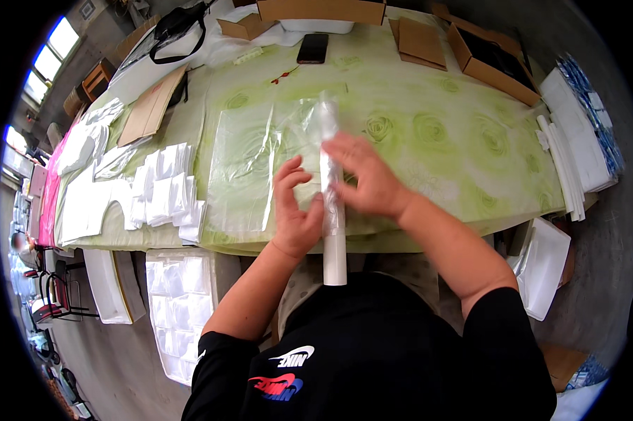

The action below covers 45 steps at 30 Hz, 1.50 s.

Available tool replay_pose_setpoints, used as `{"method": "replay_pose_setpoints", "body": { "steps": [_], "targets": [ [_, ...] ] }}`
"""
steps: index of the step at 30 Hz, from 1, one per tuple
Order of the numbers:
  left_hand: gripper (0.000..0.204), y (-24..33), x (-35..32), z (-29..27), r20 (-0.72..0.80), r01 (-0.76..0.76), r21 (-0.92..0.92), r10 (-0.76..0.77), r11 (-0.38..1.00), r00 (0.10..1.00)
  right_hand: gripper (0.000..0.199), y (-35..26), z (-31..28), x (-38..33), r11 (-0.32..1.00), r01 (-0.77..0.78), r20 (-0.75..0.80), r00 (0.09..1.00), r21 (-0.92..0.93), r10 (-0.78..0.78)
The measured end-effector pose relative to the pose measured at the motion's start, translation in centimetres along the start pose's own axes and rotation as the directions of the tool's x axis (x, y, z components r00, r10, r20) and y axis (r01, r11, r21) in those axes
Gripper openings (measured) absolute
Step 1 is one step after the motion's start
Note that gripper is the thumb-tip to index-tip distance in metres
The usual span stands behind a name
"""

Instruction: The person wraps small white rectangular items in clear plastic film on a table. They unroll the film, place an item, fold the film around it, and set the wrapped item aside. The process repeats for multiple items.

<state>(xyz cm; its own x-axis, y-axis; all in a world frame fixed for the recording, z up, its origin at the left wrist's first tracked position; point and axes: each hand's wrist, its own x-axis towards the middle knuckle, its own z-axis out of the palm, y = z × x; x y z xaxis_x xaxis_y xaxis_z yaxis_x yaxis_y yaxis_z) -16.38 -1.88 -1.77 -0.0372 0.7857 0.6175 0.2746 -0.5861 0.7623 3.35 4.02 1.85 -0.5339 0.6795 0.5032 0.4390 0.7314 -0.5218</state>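
Observation:
A long white roll lies pointing away from me, its near end jutting past the table's front edge. Clear plastic film wraps part of it, and a transparent plastic sheet spreads flat on the table to its left. My left hand is at the roll's left side, fingers half curled and apart, thumb against the roll. From the right, my right hand reaches over the roll with its fingers extended and touching it, slightly blurred. Neither hand is wrapped round the roll.
Stacks of folded white pouches lie at the left near a cardboard sheet. A phone and an open cardboard box are at the back. Thin white rolls lean at the right edge. A green flowered cloth covers the table.

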Motion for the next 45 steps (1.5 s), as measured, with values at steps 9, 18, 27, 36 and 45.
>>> {"method": "replay_pose_setpoints", "body": {
  "steps": [9,18,27,36,45],
  "targets": [
    [0.045,3.0,5.0,-3.9,0.658,-0.019,0.246,-0.153,0.969,0.737,0.026,-7.8,1.5,-3.4,0.973,0.137,0.054,0.987,0.187,-0.149],
    [0.054,5.7,4.1,-5.0,0.473,-0.204,0.582,-0.124,0.787,0.872,0.025,-9.5,0.1,-9.3,0.953,0.068,-0.046,0.997,0.294,-0.057],
    [0.071,2.1,3.6,-10.8,0.152,0.084,0.898,-0.483,0.432,0.862,0.024,-8.7,0.0,-11.6,0.931,0.064,-0.111,0.993,0.359,-0.025],
    [0.078,-0.7,6.5,-13.3,-0.045,0.274,0.935,-0.692,0.224,0.721,0.025,-8.4,-0.3,-12.9,0.908,0.054,-0.132,0.991,0.415,0.001],
    [0.076,0.9,6.2,-1.7,0.276,0.275,0.678,-0.582,0.682,0.765,0.024,-8.4,-1.1,-14.1,0.927,0.005,-0.141,0.989,0.375,0.052]
  ]
}}
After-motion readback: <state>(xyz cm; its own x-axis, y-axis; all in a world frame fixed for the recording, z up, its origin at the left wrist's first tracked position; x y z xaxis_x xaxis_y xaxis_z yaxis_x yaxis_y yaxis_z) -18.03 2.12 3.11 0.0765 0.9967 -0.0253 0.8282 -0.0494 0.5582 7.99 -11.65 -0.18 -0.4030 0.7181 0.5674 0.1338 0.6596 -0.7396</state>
